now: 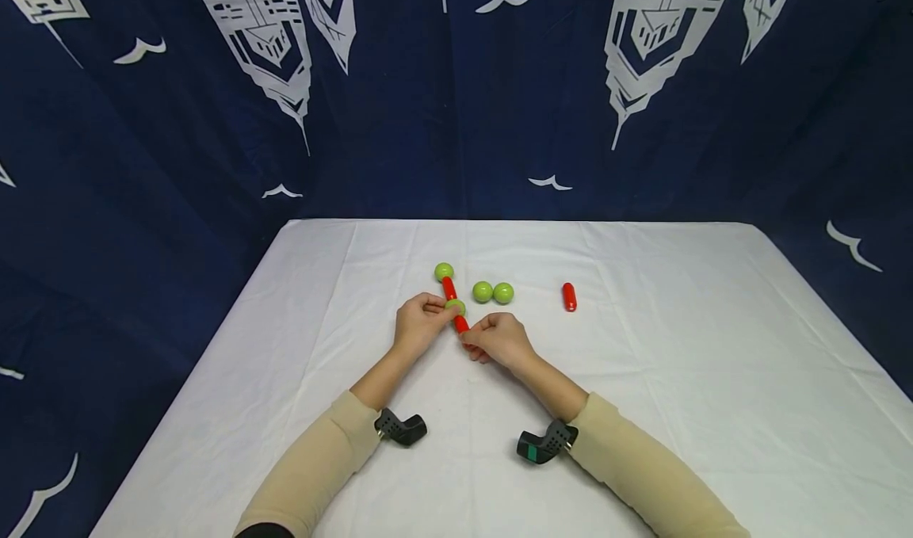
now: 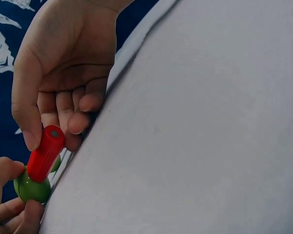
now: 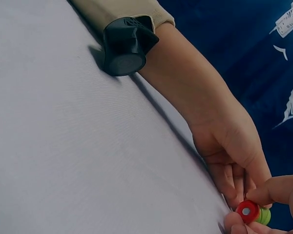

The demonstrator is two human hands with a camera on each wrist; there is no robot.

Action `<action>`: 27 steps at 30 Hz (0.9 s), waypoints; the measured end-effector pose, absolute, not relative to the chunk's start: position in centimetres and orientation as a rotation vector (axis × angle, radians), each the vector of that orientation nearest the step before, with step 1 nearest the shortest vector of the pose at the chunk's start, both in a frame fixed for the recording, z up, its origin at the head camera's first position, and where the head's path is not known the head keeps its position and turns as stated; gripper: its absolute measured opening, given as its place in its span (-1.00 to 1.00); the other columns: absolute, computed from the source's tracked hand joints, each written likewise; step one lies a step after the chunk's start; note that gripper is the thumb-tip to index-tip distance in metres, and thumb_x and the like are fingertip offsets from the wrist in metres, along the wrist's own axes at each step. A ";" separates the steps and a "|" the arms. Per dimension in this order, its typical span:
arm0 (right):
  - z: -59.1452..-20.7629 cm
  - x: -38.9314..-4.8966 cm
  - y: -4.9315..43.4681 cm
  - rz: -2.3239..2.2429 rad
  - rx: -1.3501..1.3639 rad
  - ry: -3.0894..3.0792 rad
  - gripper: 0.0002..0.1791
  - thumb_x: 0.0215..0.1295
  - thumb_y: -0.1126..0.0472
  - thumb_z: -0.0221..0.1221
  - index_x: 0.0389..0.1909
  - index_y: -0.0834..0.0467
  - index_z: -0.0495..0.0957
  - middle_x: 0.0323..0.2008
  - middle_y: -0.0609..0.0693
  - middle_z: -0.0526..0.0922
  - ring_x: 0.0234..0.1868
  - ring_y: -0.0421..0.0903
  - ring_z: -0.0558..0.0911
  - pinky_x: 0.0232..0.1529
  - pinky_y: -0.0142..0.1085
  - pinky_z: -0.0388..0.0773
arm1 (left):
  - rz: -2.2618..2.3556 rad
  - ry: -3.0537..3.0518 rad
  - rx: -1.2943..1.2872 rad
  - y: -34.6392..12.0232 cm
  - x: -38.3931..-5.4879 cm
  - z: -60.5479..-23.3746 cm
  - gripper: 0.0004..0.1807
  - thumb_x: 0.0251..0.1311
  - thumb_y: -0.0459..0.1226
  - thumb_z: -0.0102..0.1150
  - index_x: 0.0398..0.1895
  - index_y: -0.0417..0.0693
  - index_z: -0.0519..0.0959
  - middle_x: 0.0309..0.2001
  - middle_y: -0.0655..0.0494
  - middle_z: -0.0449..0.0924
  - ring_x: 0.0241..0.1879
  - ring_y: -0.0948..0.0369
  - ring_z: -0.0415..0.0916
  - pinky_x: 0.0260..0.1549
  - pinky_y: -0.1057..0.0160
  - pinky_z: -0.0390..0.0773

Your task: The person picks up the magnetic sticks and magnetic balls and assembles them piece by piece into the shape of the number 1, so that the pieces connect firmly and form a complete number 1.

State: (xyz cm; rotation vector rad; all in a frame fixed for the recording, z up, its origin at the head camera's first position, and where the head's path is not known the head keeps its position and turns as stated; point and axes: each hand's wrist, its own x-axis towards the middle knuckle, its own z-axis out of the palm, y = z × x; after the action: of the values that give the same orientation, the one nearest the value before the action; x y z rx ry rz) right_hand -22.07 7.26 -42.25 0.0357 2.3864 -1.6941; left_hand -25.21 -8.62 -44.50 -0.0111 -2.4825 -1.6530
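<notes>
A line of alternating green balls and red rods lies across the middle of the table. Its far end is a green ball [image 1: 444, 272], joined to a red rod [image 1: 448, 288]. My left hand [image 1: 417, 326] pinches the second green ball [image 2: 31, 187] between thumb and fingers. With thumb and fingertips, my right hand [image 1: 502, 338] grips the near red rod [image 2: 46, 153], whose other end meets that ball. A small grey disc shows in the rod's free end in both wrist views. Fingers partly hide the held ball and rod.
Two loose green balls [image 1: 493, 292] sit side by side just right of the line. Farther right lies a single red rod [image 1: 569, 297]. A white cloth covers the table [image 1: 713, 348], with a dark blue patterned curtain [image 1: 456, 126] behind it.
</notes>
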 end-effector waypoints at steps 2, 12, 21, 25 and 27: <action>-42.3 -22.2 7.1 -1.712 0.043 2.386 -0.86 0.15 0.29 0.32 -0.40 0.31 0.59 -0.61 0.04 0.66 -0.65 -0.20 0.60 -0.58 -0.40 0.56 | -1.645 -2.495 0.020 -8.7 -25.2 -44.4 -0.66 0.11 -0.13 0.40 -0.25 -0.25 0.64 -0.41 0.05 0.66 -0.41 0.21 0.59 -0.43 0.34 0.52; -42.5 -22.9 6.8 -1.786 0.086 2.362 -0.87 0.17 0.32 0.28 -0.36 0.34 0.59 -0.55 0.06 0.67 -0.62 -0.20 0.61 -0.54 -0.39 0.59 | -2.027 -2.494 0.197 -8.6 -24.3 -43.1 -0.80 0.21 -0.36 0.20 -0.34 -0.43 0.64 -0.61 0.07 0.62 -0.65 0.37 0.55 -0.54 0.45 0.57; -42.6 -23.0 6.7 -1.833 0.076 2.335 -0.84 0.17 0.31 0.30 -0.34 0.36 0.59 -0.57 0.08 0.65 -0.61 -0.19 0.62 -0.54 -0.40 0.59 | -2.308 -2.442 0.296 -8.0 -24.1 -42.7 -0.72 0.23 -0.33 0.24 -0.27 -0.51 0.62 -0.64 0.10 0.60 -0.67 0.37 0.55 -0.56 0.48 0.57; -42.7 -23.0 6.7 -1.832 0.063 2.350 -0.83 0.17 0.32 0.31 -0.34 0.37 0.58 -0.57 0.07 0.66 -0.62 -0.20 0.61 -0.56 -0.40 0.59 | -2.250 -2.470 0.284 -7.9 -24.2 -42.8 -0.76 0.17 -0.31 0.31 -0.38 -0.42 0.65 -0.69 0.12 0.58 -0.70 0.38 0.53 -0.61 0.49 0.54; -42.6 -22.9 6.8 -1.824 0.050 2.357 -0.83 0.16 0.32 0.31 -0.34 0.37 0.58 -0.56 0.07 0.66 -0.62 -0.20 0.61 -0.55 -0.40 0.59 | -2.229 -2.476 0.276 -7.8 -24.2 -42.7 -0.78 0.15 -0.32 0.33 -0.42 -0.40 0.65 -0.71 0.12 0.56 -0.72 0.38 0.52 -0.62 0.50 0.53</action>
State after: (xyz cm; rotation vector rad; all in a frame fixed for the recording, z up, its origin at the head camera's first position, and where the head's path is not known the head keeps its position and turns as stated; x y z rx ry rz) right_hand -22.93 6.80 -42.60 0.0503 2.3569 -1.8236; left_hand -24.23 -7.85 -42.74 0.2762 -2.4755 -2.2286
